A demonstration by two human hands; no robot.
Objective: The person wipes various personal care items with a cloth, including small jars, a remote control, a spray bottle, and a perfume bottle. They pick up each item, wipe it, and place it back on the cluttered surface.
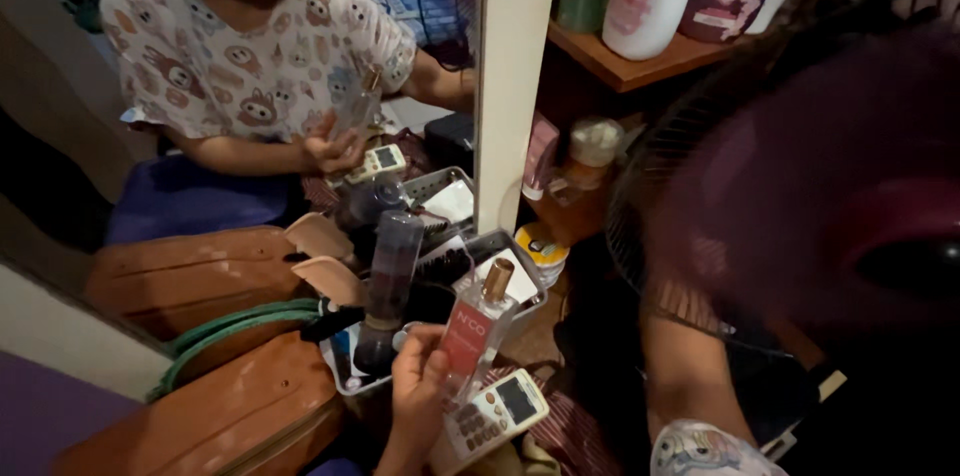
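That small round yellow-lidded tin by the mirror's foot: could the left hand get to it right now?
Probably not straight away: the left hand holds a clear glass spray bottle with red label, and the grey tray sits between it and the round yellow-lidded tin.

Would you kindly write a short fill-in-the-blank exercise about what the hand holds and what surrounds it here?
1. The left hand holds a clear glass ____ with a gold cap.
2. Beside that hand lies a white ____ with a small screen and buttons.
3. The brown bag stands in front of a ____, which reflects the person.

Missing words: bottle; remote control; mirror
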